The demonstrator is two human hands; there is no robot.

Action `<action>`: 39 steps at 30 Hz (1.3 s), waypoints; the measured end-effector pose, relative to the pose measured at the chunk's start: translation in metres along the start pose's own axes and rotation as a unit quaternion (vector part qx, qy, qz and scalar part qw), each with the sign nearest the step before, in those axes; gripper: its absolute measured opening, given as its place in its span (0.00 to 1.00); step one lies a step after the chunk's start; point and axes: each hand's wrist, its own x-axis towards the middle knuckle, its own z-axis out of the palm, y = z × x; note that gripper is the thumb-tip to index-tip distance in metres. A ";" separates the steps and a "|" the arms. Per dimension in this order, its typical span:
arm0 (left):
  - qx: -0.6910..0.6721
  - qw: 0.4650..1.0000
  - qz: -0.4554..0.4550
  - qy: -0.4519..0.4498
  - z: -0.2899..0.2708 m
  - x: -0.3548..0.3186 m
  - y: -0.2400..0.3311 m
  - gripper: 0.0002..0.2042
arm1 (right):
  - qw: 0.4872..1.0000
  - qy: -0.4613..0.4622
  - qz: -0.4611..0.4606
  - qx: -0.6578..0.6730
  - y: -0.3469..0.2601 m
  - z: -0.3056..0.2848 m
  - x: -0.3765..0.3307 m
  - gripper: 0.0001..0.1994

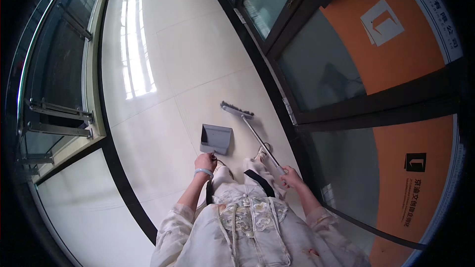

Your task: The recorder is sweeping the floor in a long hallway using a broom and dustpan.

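Note:
My left hand [205,162], with a pale bracelet at the wrist, is closed at the top of a grey dustpan [216,137]. Its handle is mostly hidden by my fingers, and the pan is ahead of my feet with its dark hollow to the left. In my right hand [292,176] is the grey handle of a broom [257,136], gripped near its upper end. The metal pole slants forward and left to a grey head with dark bristles [237,109], to the right of and beyond the dustpan, bristles facing away from me.
Pale glossy floor tiles [198,59] stretch ahead with a bright window reflection. Dark-framed glass doors [316,64] with orange panels line the right side; a black lock hangs at the top. A glass railing [54,69] with metal brackets runs along the left. Dark strips border the floor.

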 end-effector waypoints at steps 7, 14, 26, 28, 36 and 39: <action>0.057 0.998 0.040 -0.006 -0.001 0.015 0.053 0.10 | 0.974 0.152 -0.069 -0.155 -0.034 -0.096 0.071 0.23; 0.114 0.986 0.113 -0.050 0.029 0.052 0.135 0.10 | 0.991 0.128 -0.008 -0.036 -0.068 -0.148 0.144 0.22; 0.176 0.973 0.086 -0.121 0.057 0.116 0.222 0.09 | 0.969 -0.146 0.104 0.172 -0.046 -0.198 0.093 0.17; 0.193 0.966 0.036 -0.166 0.053 0.115 0.225 0.10 | 0.996 -0.082 0.027 0.032 -0.069 -0.204 0.081 0.20; 0.168 0.972 0.021 -0.163 0.069 0.100 0.223 0.10 | 0.992 0.045 -0.086 -0.081 -0.132 -0.200 0.197 0.21; 0.216 0.960 0.029 -0.176 0.061 0.105 0.250 0.10 | 0.949 0.125 -0.142 -0.251 -0.087 -0.180 0.251 0.19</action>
